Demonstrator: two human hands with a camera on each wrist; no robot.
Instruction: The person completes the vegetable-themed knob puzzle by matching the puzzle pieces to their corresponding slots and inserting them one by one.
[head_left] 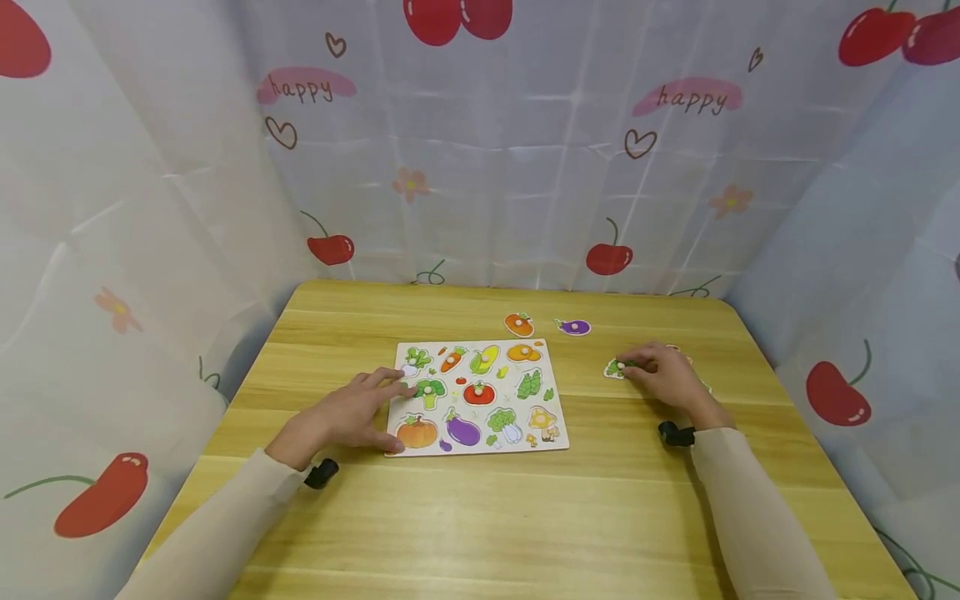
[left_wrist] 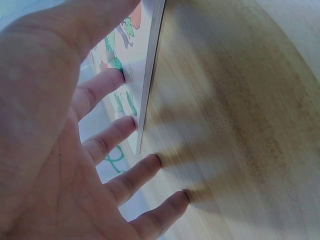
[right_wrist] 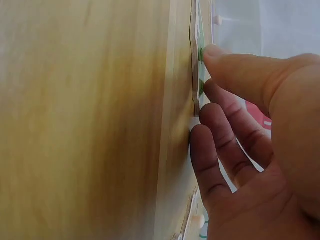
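A white puzzle board [head_left: 480, 446] printed with vegetables lies on the table. My left hand [head_left: 348, 412] rests at its left side, fingers spread; thumb and some fingertips touch the board, while in the left wrist view two fingers [left_wrist: 132, 177] reach past its edge. To the board's right, my right hand [head_left: 667, 379] pinches a green vegetable puzzle piece [head_left: 613, 369] between thumb and fingers at its right end. In the right wrist view the piece [right_wrist: 196, 75] appears edge-on; whether it is off the table cannot be told. More pieces [head_left: 707, 386] lie partly hidden under the right hand.
Behind the board lie a pumpkin piece [head_left: 519, 325] and an eggplant piece [head_left: 573, 327], each with a small knob. The wooden table [head_left: 480, 525] is enclosed at the back and sides by a cherry-patterned curtain [head_left: 480, 167].
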